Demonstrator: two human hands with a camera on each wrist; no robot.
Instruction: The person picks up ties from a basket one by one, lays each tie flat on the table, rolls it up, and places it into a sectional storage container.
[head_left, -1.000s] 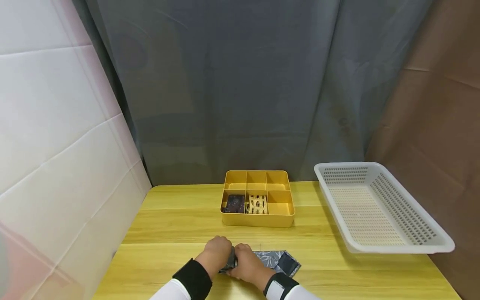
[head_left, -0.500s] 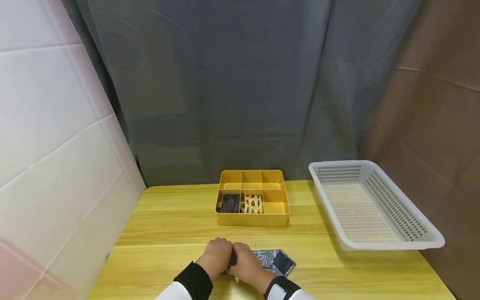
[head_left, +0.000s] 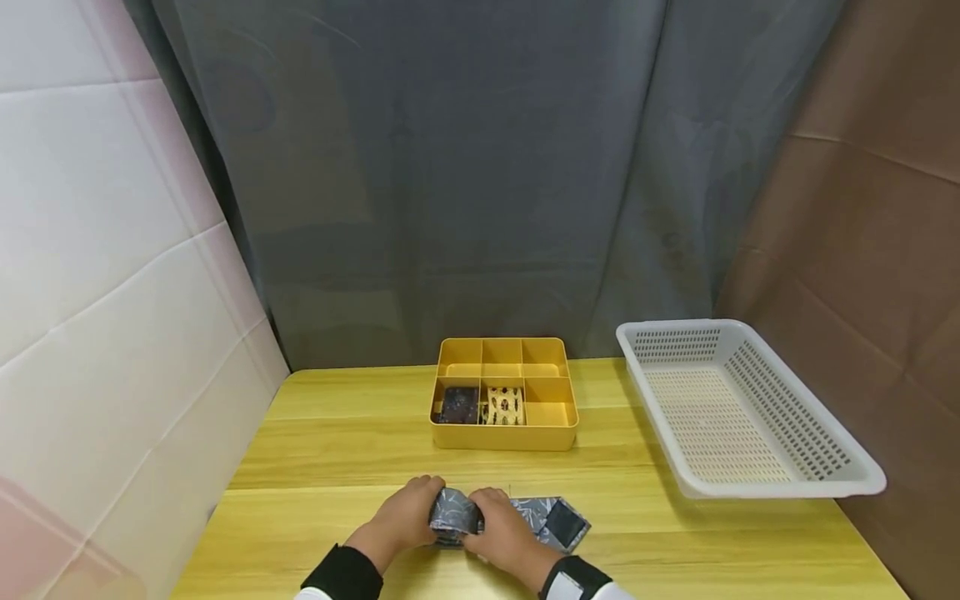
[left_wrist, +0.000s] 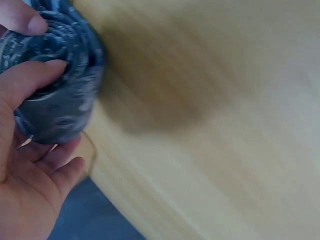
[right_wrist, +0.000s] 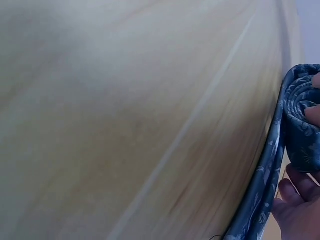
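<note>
A dark blue patterned necktie (head_left: 454,513) is partly rolled into a coil near the front of the wooden table (head_left: 337,442); its wide end (head_left: 555,522) still lies flat to the right. My left hand (head_left: 406,517) grips the coil from the left, fingers curled round the roll (left_wrist: 55,85). My right hand (head_left: 501,523) holds it from the right, fingertips on the roll (right_wrist: 302,125), with the unrolled strip (right_wrist: 257,200) trailing below.
A yellow divided box (head_left: 504,393) stands mid-table, with a dark rolled tie (head_left: 458,405) and a cream patterned one (head_left: 506,406) in its front compartments. A white perforated basket (head_left: 738,408) sits at the right. A grey curtain hangs behind, a white panel at the left.
Both hands have parted slightly and the rolled coil now shows between them, lifted a little. The head view shifted slightly.
</note>
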